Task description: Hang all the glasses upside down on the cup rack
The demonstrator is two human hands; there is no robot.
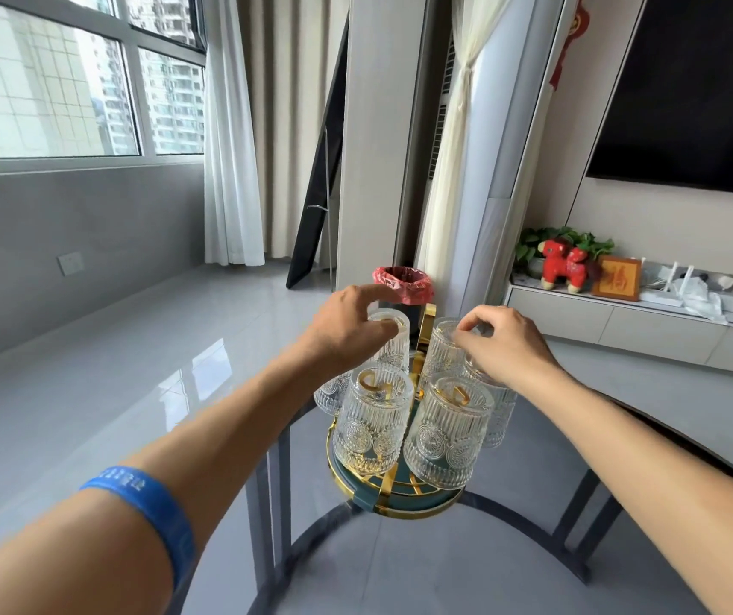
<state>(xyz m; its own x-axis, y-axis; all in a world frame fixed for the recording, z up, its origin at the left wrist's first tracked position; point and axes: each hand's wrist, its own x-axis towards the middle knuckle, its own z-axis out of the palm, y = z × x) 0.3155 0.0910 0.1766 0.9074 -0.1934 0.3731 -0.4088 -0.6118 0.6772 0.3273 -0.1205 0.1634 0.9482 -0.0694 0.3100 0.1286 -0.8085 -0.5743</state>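
A gold cup rack (426, 324) with a round teal base (400, 499) stands on a glass table. Several clear embossed glasses hang upside down on it; the two nearest are the front left glass (373, 428) and the front right glass (447, 437). My left hand (347, 326) grips the base of the rear left glass (393, 344), which is upside down on the rack. My right hand (500, 344) pinches the top of the rear right glass (444, 348), also inverted. Two more glasses are partly hidden behind my hands.
The round glass table (511, 548) has a dark metal frame showing through it. Behind the rack stands a bin with a red liner (402, 284). A low TV cabinet (622, 321) with a red toy and a plant runs along the right wall.
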